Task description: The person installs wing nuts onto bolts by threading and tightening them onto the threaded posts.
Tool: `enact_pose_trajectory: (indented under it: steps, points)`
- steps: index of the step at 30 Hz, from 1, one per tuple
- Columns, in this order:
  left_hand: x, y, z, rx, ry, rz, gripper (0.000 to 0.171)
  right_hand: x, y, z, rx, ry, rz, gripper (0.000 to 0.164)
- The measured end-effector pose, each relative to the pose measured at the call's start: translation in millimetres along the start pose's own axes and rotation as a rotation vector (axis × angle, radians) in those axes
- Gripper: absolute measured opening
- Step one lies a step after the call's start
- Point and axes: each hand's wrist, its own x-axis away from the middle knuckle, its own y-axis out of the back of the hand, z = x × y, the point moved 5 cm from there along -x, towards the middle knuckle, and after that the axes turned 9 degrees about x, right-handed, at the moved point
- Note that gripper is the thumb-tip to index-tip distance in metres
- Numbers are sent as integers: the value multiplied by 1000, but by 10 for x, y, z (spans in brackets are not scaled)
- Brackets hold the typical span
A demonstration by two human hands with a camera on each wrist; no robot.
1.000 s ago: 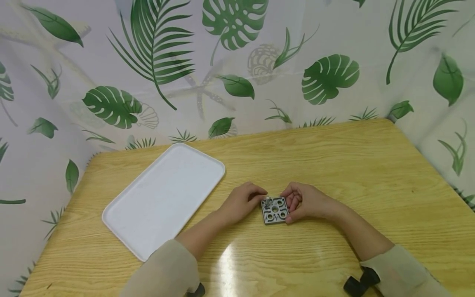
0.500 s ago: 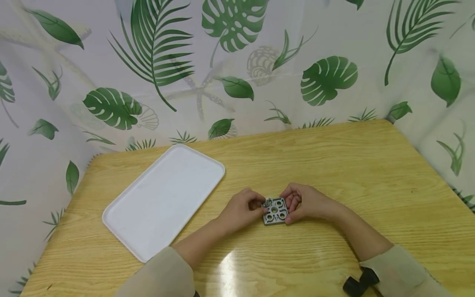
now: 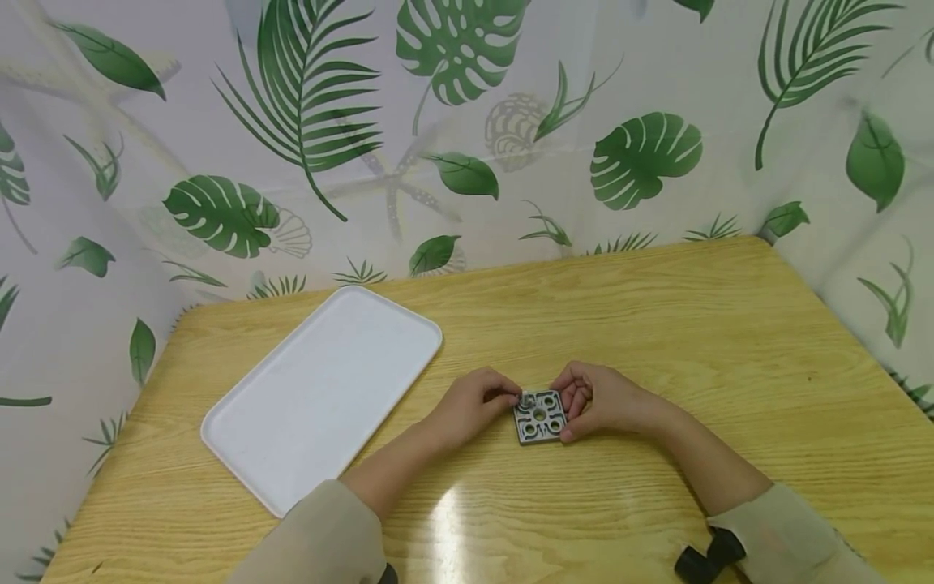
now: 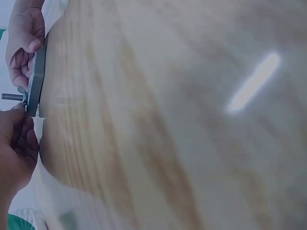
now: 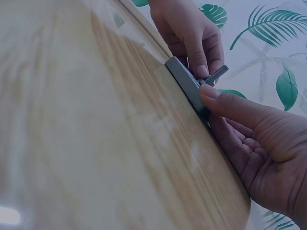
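A square grey metal plate [image 3: 540,427] with round holes lies on the table, a bolt [image 4: 11,97] standing up from its far left corner. At the bolt's base sits a small metal nut [image 4: 22,90], one lobe sticking out. My left hand [image 3: 469,408] has thumb and fingertips at this nut and seems to pinch it; the fingers partly hide the contact. From the right side, my right hand [image 3: 607,399] grips the plate's edge, the thumb [image 5: 211,91] on top and the other fingers curled beside it.
A white rectangular tray [image 3: 321,397] lies to the left on the wooden table [image 3: 657,324]. Behind the table hangs a leaf-patterned cloth [image 3: 540,186]. A black strap piece [image 3: 708,558] sits by the right sleeve.
My left thumb moved in over the plate's corner, then drew back a little, with the fingers still at the bolt. My right hand and the plate have barely moved.
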Motion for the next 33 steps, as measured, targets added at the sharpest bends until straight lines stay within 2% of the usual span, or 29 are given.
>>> enact_pose_trajectory:
  steps: [8, 15, 21, 27, 33]
  points:
    - [-152, 2, -29, -76, -77, 83, 16, -8, -7, -1, -1, 0, 3, 65]
    - [-209, -29, -20, -38, -51, 129, 18, -4, 3, 13, -7, 2, 5, 65]
    - [-163, -11, -34, -9, -48, 105, 17, 1, 2, -6, -9, 2, -4, 65]
    - [-22, -12, 4, 80, 41, 56, 22, -1, -19, -20, -1, 0, -4, 66]
    - [86, -38, -80, -9, 5, -7, 26, 4, -1, -9, 4, -6, -11, 65]
